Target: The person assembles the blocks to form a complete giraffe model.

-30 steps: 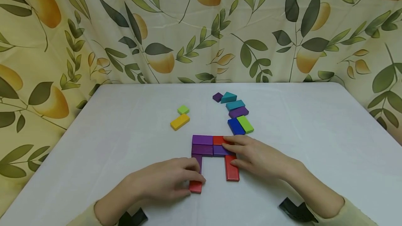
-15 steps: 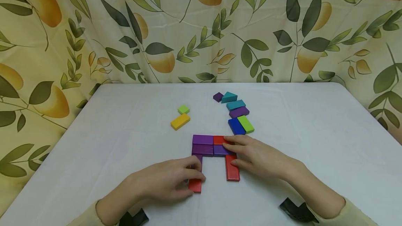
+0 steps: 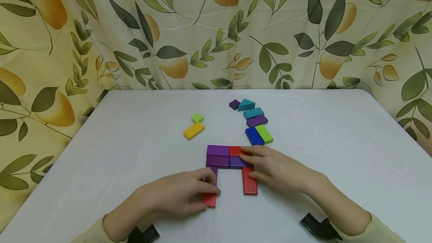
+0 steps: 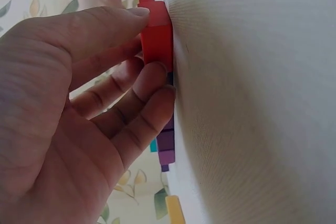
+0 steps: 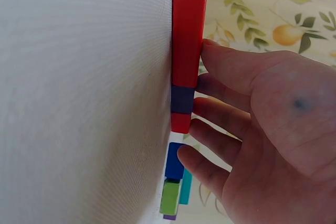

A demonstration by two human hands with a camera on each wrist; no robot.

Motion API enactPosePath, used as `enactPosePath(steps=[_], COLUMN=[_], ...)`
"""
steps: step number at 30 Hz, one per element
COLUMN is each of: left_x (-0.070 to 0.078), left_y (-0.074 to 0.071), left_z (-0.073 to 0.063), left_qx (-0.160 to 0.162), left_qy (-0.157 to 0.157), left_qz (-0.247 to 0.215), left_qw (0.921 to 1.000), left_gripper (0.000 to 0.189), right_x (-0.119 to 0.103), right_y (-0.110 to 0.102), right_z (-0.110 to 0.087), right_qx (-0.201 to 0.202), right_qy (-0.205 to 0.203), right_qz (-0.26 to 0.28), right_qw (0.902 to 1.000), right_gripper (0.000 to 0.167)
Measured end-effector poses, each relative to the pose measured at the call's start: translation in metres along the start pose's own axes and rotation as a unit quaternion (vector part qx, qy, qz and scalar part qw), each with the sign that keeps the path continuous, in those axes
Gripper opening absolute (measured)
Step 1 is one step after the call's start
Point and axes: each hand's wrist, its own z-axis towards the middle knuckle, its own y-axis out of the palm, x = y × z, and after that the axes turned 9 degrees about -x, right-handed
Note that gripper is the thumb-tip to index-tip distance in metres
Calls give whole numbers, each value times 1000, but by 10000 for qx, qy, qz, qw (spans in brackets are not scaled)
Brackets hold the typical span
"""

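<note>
Colored blocks lie flat on the white table in an arch shape. Two purple blocks (image 3: pixel 218 155), a red block (image 3: pixel 234 150) and a violet block (image 3: pixel 235 162) make up its top. The left leg is a purple block (image 3: pixel 214 171) with a red block (image 3: pixel 209 201) below it; another red block (image 3: pixel 249 183) forms the right leg. My left hand (image 3: pixel 179 194) pinches the left leg's lower red block (image 4: pixel 158 45) between thumb and fingers, partly covering it. My right hand (image 3: pixel 283 168) rests its extended fingertips on the arch's right side, with the thumb on the right leg.
Beyond the arch's right corner, blue (image 3: pixel 254 135), lime (image 3: pixel 264 133), purple (image 3: pixel 257 120) and teal (image 3: pixel 253 113) blocks trail back to a teal triangle (image 3: pixel 246 105) and a dark purple piece (image 3: pixel 234 104). A yellow block (image 3: pixel 194 131) and a lime piece (image 3: pixel 197 117) lie back left.
The left hand's lower red block has shifted very slightly left, and the thumb has moved in onto its near end. My right hand keeps its place on the arch.
</note>
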Motion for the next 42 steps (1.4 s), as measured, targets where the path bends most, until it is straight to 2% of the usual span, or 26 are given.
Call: enactPosePath(steps=[9,12,15,18,21,23,26,32,35,42], left_x=[-1,-2,-5,-10,-18,-25,-36,-50,-56,-63], left_y=[-1,-1,-1,-3,-7,-9,-9,-3,0,3], left_z=[-2,-2,-2,0,5,9,16,15,15,24], left_qx=[57,93,318,760,1203,1387,1507,1487,1599,1771], left_qy=[-20,16,30,-121,-285,-306,-170,-260,-98,397], left_qz=[28,-90,-304,-370,-179,-13,186,145,231,350], left_qw=[10000,9999,9990,9963,9922,9899,9883,9884,9868,9828], left_gripper=[34,35,36,36,41,47,52,53,53,53], right_x=[-1,-1,-2,-2,-3,-3,-3,-6,-5,3], right_y=[-2,-2,-3,-3,-4,-4,-4,-7,-15,-45], right_z=[1,2,3,4,4,3,3,11,20,49], right_qx=[1,13,16,-18,-35,-28,10,226,362,577], right_qy=[-24,-54,-36,-3,27,55,88,113,108,-228], right_qz=[-2,-14,-55,-84,-91,-94,-74,58,130,267], right_qw=[10000,10000,10000,10000,9999,9999,9999,9997,9992,9977], right_gripper=[54,53,54,55,55,55,56,56,52,50])
